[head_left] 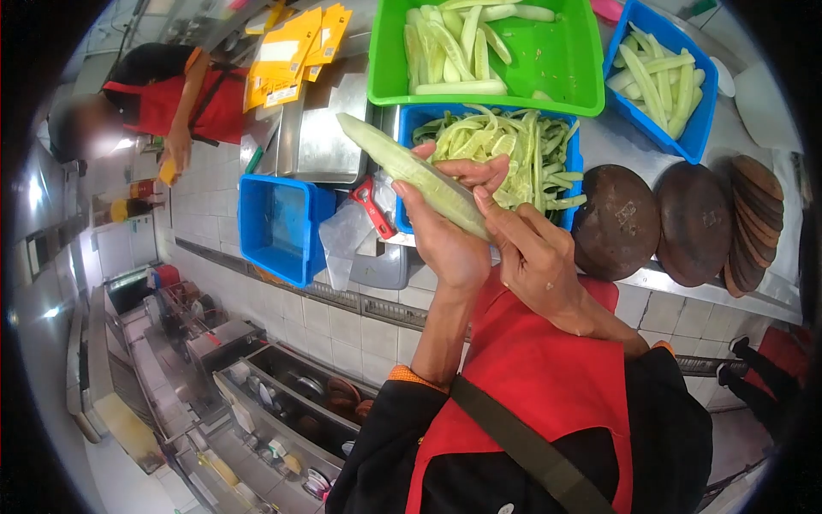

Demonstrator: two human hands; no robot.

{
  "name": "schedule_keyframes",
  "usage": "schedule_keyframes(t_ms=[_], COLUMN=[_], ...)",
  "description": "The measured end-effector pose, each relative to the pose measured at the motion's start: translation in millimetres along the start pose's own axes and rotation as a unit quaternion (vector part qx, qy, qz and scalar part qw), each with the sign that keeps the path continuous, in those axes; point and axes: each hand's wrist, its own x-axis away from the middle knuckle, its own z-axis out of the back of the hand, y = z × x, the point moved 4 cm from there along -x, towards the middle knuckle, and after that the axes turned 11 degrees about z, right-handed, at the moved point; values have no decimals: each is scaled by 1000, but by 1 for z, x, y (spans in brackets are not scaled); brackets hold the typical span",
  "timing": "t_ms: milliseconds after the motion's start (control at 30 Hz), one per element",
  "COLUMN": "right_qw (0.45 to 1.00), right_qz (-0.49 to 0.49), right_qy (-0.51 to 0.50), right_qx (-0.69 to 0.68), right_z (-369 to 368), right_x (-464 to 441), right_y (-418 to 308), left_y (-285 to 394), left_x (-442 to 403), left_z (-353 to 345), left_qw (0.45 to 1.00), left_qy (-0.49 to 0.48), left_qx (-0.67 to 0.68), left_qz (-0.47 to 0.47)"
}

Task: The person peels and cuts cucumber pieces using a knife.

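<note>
My left hand (445, 231) is wrapped around a long, pale green peeled cucumber (385, 152), which slants up to the left. At the cucumber's lower end, my right hand (539, 257) is closed, thumb and fingers pinched together. A thin greyish edge shows along the cucumber beside these fingers; I cannot tell whether it is a blade. Just beyond both hands stands a blue basin (575, 163) heaped with green cucumber peels (522, 158). Behind it, a green tub (561, 60) contains peeled cucumbers (462, 47).
More peeled cucumbers fill a blue basin (704, 111) at right. Dark round plates (618, 221) are stacked nearby. Left are another blue basin (282, 223), a red-handled tool (373, 208), a metal tray (330, 128) and yellow packets (295, 51). A co-worker in a red apron (210, 107) stands far left.
</note>
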Motion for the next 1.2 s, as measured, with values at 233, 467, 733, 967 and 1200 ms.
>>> schedule_keyframes(t_ms=[233, 467, 733, 967, 1200], right_qw=[988, 959, 982, 997, 998], right_qz=[-15, -100, -63, 39, 9], right_qy=[27, -32, 48, 3, -5], right_qx=[-154, -264, -169, 71, 70], right_z=[-4, -5, -3, -7, -13], right_x=[0, 3, 1, 9, 12], right_y=[12, 20, 20, 6, 16], left_y=[-13, -15, -20, -26, -34], left_x=[-3, -6, -7, -3, 0], left_z=[4, 8, 7, 12, 19], left_qw=[999, 998, 999, 998, 998], left_qy=[20, 27, 31, 37, 55], left_qx=[-48, -49, -31, -58, 7], left_qz=[-5, -3, 0, -17, 17])
